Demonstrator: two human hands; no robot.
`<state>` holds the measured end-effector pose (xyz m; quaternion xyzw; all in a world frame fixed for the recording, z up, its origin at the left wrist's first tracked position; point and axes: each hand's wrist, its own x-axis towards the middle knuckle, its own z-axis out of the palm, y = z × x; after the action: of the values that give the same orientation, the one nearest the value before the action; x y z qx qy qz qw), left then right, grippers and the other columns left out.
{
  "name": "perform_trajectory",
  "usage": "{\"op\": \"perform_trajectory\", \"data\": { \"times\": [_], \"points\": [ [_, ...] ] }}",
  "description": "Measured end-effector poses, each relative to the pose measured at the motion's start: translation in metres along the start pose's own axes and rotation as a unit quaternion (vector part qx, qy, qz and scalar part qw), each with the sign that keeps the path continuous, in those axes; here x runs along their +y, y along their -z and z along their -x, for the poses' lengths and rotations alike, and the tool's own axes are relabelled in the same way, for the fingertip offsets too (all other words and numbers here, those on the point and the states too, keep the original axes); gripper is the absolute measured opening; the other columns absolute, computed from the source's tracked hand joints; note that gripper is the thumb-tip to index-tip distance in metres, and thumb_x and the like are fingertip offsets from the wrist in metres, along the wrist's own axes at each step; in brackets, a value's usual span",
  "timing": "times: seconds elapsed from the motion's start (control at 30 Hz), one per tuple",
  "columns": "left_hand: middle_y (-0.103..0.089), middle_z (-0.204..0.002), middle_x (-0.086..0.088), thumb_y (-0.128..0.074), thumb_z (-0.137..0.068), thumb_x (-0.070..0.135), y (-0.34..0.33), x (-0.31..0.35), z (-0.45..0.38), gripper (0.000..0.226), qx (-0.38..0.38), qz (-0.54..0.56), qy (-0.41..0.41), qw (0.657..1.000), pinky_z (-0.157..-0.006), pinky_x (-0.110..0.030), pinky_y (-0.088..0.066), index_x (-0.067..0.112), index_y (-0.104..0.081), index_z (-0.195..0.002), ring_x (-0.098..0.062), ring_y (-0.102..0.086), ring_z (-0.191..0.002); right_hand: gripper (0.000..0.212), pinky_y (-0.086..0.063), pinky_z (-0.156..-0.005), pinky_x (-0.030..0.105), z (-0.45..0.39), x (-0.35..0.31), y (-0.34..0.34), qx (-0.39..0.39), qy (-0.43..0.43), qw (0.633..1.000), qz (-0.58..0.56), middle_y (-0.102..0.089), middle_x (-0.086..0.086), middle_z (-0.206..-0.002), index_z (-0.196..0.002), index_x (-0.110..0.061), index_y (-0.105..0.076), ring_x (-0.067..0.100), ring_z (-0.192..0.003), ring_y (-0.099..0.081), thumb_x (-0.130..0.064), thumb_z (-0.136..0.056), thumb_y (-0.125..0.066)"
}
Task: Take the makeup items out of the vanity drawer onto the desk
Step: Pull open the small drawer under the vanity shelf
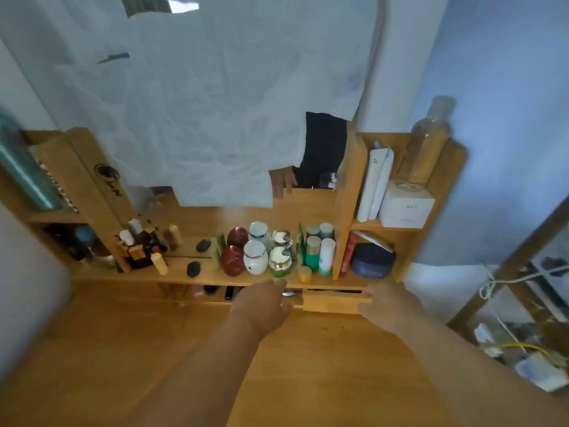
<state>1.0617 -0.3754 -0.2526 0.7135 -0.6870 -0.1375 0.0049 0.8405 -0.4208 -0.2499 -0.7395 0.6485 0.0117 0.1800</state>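
Bamboo-coloured wood forms the desk surface (129,349), on which no item taken from the drawer is seen; the task is judged to be at its opening step. Left of the small wooden vanity drawer (335,302), an open slot under the shelf shows dark objects, too blurred to be identified. The left hand (264,303) is placed at the drawer's left end, fingers reaching under the shelf edge; whether anything is gripped cannot be told. A small metallic object is glimpsed just beside its fingertips. The drawer is drawn slightly out from beneath the shelf; its contents are hidden. The right hand (385,305) is held against the drawer's right end, fingers loosely extended, grip not discernible. Removal of every makeup item is judged to remain.

Above the drawer, jars and bottles (277,254) are ranged along the shelf before a mirror largely covered by white sheeting (200,103). Right of the drawer, side cubbies hold boxes and a dark blue round jar (372,261); beyond these, a blue wall is seen.
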Motion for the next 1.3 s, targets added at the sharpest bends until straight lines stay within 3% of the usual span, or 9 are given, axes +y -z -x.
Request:
{"op": "perform_trajectory", "data": {
  "times": [0.17,0.33,0.6,0.73,0.9,1.03,1.1,1.23,1.3],
  "points": [
    [-0.053,-0.124,-0.004,-0.045,-0.091,0.042,-0.006,0.003,-0.012,0.046,-0.032,0.001,-0.047,0.998,-0.084,-0.039,-0.047,0.023,-0.038,-0.131,-0.025,-0.053,-0.112,0.042,-0.042,-0.093,0.029,0.007,0.011,-0.006,-0.005,-0.054,0.998,-0.019,-0.056,-0.004,-0.128,-0.126,-0.025,-0.052,0.017,-0.116,-0.052,-0.043,-0.088,-0.051],
    [-0.051,-0.129,-0.004,-0.044,-0.091,0.042,-0.021,0.02,-0.024,0.049,-0.051,-0.013,-0.065,0.997,-0.087,-0.037,-0.047,0.023,-0.035,-0.135,-0.023,-0.052,-0.114,0.043,-0.044,-0.094,0.034,0.005,0.041,-0.01,-0.02,-0.085,0.996,-0.033,-0.056,-0.004,-0.127,-0.123,-0.024,-0.053,0.017,-0.114,-0.052,-0.047,-0.086,-0.047],
    [-0.05,-0.133,-0.004,-0.045,-0.091,0.041,-0.072,0.021,-0.041,0.049,-0.092,0.005,-0.029,0.995,-0.086,-0.035,-0.046,0.022,-0.035,-0.135,-0.024,-0.053,-0.113,0.045,-0.044,-0.093,0.033,-0.025,0.082,-0.033,-0.026,-0.098,0.994,-0.032,-0.056,-0.001,-0.128,-0.127,-0.021,-0.05,0.018,-0.117,-0.052,-0.047,-0.09,-0.047],
    [-0.047,-0.136,-0.005,-0.047,-0.091,0.038,-0.098,0.012,-0.062,0.053,-0.1,0.072,0.024,0.992,-0.091,-0.031,-0.042,0.019,-0.032,-0.137,-0.023,-0.049,-0.119,0.039,-0.042,-0.088,0.03,-0.042,0.09,-0.049,-0.016,-0.118,0.992,-0.044,-0.061,0.003,-0.117,-0.12,-0.017,-0.053,0.019,-0.111,-0.056,-0.043,-0.091,-0.049],
    [-0.057,-0.123,-0.005,-0.055,-0.087,0.028,-0.121,0.008,-0.092,0.047,-0.047,0.151,0.059,0.986,-0.082,-0.028,-0.043,0.02,-0.039,-0.13,-0.024,-0.054,-0.11,0.028,-0.043,-0.081,0.029,-0.064,0.101,-0.065,0.014,-0.146,0.987,-0.06,-0.061,0.003,-0.102,-0.106,-0.015,-0.052,0.02,-0.097,-0.06,-0.039,-0.092,-0.05],
    [-0.052,-0.09,0.007,-0.057,-0.085,0.018,-0.139,0.01,-0.107,0.037,-0.021,0.243,0.072,0.967,-0.072,-0.025,-0.042,0.019,-0.047,-0.121,-0.021,-0.056,-0.093,0.018,-0.038,-0.064,0.021,-0.08,0.108,-0.074,0.012,-0.123,0.985,-0.117,-0.061,0.001,-0.095,-0.101,-0.018,-0.052,0.014,-0.08,-0.054,-0.031,-0.089,-0.056],
    [-0.052,-0.09,0.01,-0.057,-0.084,0.015,-0.149,0.01,-0.108,0.038,-0.013,0.282,0.08,0.956,-0.074,-0.026,-0.044,0.022,-0.048,-0.12,-0.019,-0.057,-0.093,0.018,-0.039,-0.07,0.023,-0.085,0.111,-0.081,0.002,-0.115,0.983,-0.144,-0.059,-0.002,-0.093,-0.102,-0.019,-0.052,0.012,-0.081,-0.053,-0.027,-0.088,-0.058],
    [-0.062,-0.11,0.004,-0.056,-0.082,0.015,-0.164,0.01,-0.109,0.045,-0.017,0.335,0.098,0.937,-0.088,-0.035,-0.049,0.026,-0.045,-0.124,-0.018,-0.058,-0.104,0.037,-0.04,-0.091,0.032,-0.088,0.112,-0.088,-0.006,-0.129,0.968,-0.216,-0.059,0.002,-0.112,-0.119,-0.014,-0.048,0.021,-0.109,-0.055,-0.02,-0.086,-0.063],
    [-0.062,-0.11,0.002,-0.056,-0.082,0.015,-0.168,0.011,-0.111,0.045,-0.018,0.349,0.108,0.931,-0.088,-0.036,-0.049,0.024,-0.045,-0.124,-0.019,-0.057,-0.105,0.036,-0.041,-0.094,0.035,-0.09,0.113,-0.092,0.001,-0.129,0.964,-0.234,-0.061,0.004,-0.113,-0.118,-0.013,-0.048,0.024,-0.112,-0.056,-0.019,-0.086,-0.063]
  ]
}}
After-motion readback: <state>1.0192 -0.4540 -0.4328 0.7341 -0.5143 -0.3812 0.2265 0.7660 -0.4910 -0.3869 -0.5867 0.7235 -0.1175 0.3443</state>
